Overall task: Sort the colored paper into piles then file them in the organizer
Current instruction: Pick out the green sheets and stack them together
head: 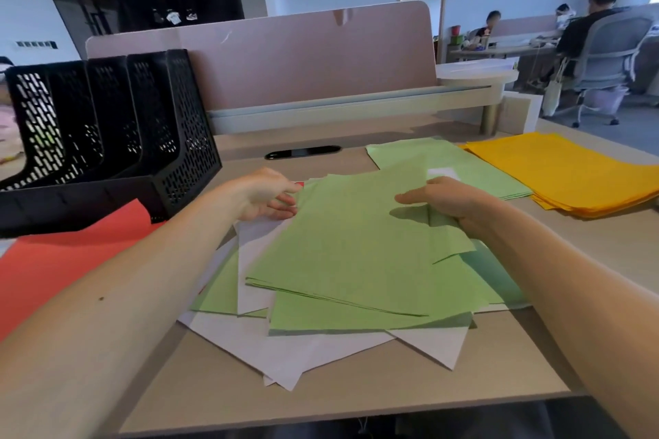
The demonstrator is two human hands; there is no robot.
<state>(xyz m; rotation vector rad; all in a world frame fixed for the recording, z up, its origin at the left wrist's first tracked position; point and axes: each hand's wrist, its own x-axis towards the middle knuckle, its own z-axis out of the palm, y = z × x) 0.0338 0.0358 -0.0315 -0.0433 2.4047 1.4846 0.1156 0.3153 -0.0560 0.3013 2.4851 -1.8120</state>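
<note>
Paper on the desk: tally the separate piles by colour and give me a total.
Flat red paper pile, left: 1
Light green paper pile, at the back: 1
Orange-yellow paper pile, right: 1
Loose mixed heap of green and white paper sheets, centre: 1
Total: 4

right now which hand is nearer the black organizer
Left. The left hand sits just right of the black organizer; the right hand is farther right, across the green sheets.
</note>
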